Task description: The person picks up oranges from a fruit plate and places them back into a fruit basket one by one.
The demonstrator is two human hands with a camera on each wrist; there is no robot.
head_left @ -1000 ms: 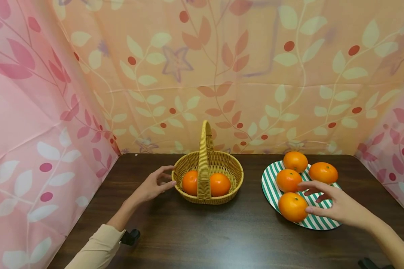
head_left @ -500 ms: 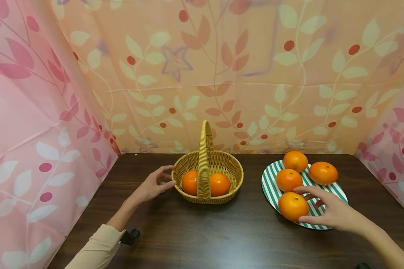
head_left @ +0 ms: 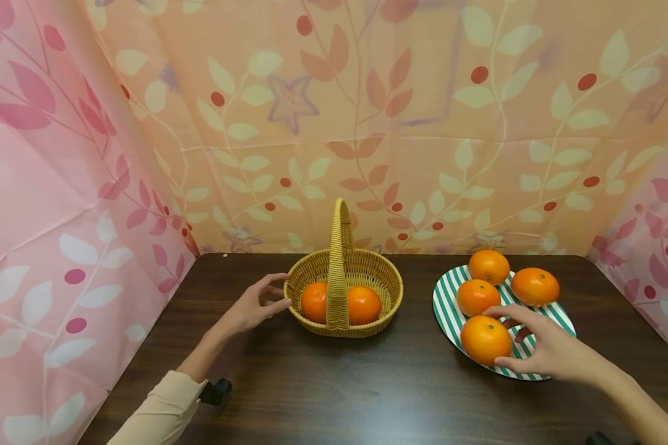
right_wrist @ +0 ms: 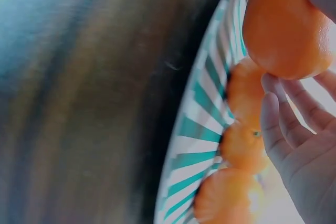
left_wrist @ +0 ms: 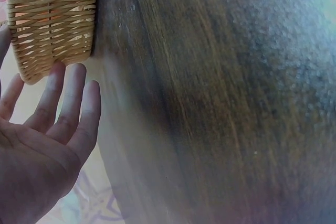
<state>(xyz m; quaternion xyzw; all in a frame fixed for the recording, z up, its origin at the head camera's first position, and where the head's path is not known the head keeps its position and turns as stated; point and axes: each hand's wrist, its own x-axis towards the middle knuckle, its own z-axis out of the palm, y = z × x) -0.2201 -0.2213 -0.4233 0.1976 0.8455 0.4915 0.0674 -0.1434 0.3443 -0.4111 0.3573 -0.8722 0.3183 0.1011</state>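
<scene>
At the plate's front edge, my right hand (head_left: 551,347) holds the nearest orange (head_left: 484,341) between thumb and fingers. In the right wrist view that orange (right_wrist: 283,27) sits between the thumb on one side and the fingertips on the other. Three other oranges lie on the green-and-white striped plate (head_left: 448,303), the closest one (head_left: 477,296) just behind the held one. My left hand (head_left: 256,306) touches the left end of a yellow wicker basket (head_left: 388,278), its fingers loosely spread; the left wrist view shows fingertips at the basket's woven wall (left_wrist: 52,24). Two oranges lie inside, either side of the handle (head_left: 338,259).
Basket and plate stand apart on a dark wood table (head_left: 334,389), near its back edge. Patterned cloth (head_left: 289,154) hangs behind the table and along both sides. A black device (head_left: 216,392) is at my left wrist. The tall handle arches over the basket.
My right hand has come down and slightly toward me, from beside the front orange to a grip around it. My left hand and the basket have not moved.
</scene>
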